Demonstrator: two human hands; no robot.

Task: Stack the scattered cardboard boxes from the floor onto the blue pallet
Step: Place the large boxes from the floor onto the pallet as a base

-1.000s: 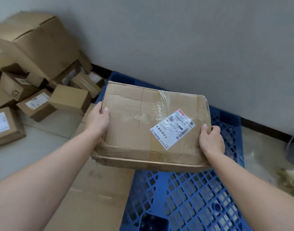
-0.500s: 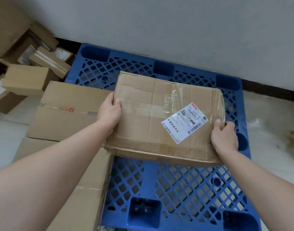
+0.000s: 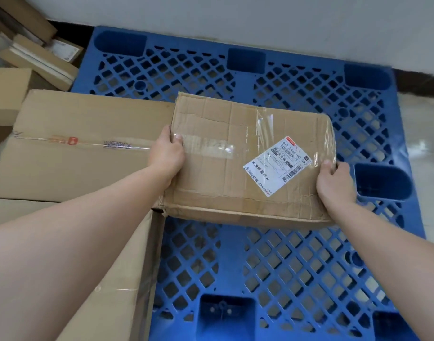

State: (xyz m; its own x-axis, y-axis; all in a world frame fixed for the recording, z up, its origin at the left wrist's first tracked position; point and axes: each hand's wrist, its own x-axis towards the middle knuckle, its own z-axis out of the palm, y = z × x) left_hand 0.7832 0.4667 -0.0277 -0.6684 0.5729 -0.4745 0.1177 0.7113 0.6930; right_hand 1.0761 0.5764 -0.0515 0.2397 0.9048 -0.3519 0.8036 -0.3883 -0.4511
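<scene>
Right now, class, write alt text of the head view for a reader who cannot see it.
A left hand and a right hand grip a taped cardboard box by its sides over a blue pallet. A larger box lies to its left.

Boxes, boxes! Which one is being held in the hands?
The crumpled box with the barcode label, gripped by the left hand and right hand; no hand holds the others.

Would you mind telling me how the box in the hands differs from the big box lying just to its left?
The held box is creased and dented; the big box looks smooth. The held box bears a white label; the big box shows only a taped seam with red print. The left hand and right hand hold the held box over the pallet; the big box lies unheld. Both are brown taped cardboard.
</scene>
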